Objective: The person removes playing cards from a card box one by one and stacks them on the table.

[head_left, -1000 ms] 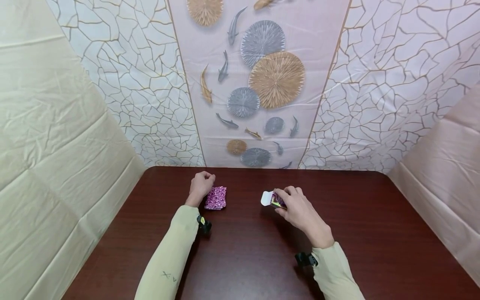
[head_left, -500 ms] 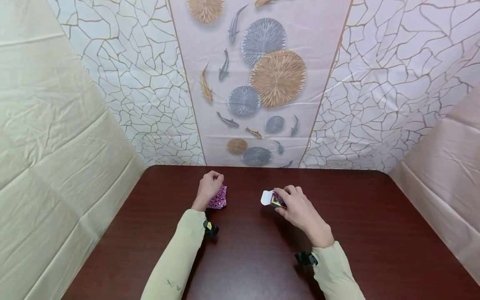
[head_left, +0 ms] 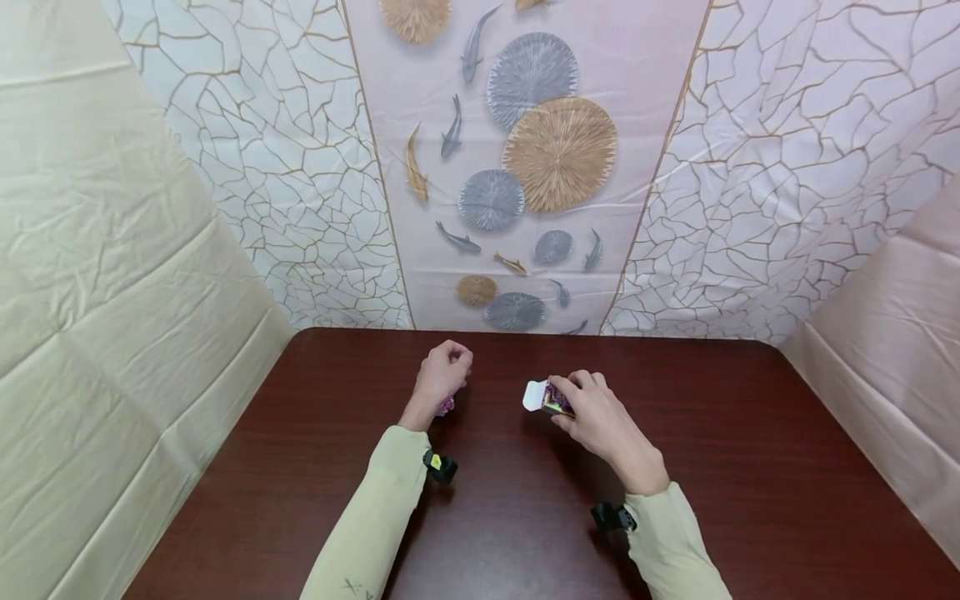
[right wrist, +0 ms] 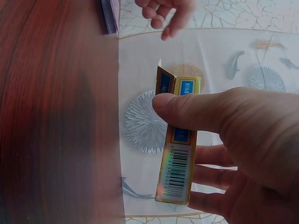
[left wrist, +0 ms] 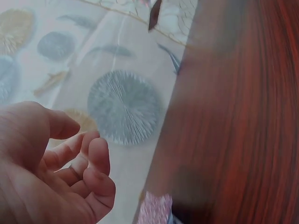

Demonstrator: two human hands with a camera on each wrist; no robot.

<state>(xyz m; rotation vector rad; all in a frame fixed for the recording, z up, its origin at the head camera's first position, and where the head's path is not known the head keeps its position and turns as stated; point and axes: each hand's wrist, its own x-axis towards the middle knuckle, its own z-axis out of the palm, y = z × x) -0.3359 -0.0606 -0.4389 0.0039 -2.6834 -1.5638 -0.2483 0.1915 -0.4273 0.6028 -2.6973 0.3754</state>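
My right hand (head_left: 606,423) grips a small card box (right wrist: 175,172) between thumb and fingers, held off the table. A barcode and gold-and-blue printing show on the box's narrow side in the right wrist view. Its white-lined end flap (head_left: 534,395) stands open, facing left. My left hand (head_left: 442,375) hovers over a stack of pink-patterned cards (head_left: 446,407), covering most of it in the head view. Its fingers (left wrist: 99,156) are loosely curled with nothing between them. A corner of the stack shows below the hand in the left wrist view.
Both hands work over a dark red-brown wooden table (head_left: 510,517). A patterned cloth (head_left: 517,250) with fish and round leaf shapes hangs behind its far edge. Plain pale cloth (head_left: 135,350) slopes down on the left side, and more hangs on the right.
My left hand has moved right, from beside the pink cards to over them, hiding most of the stack. The right hand and the card box have stayed in place.
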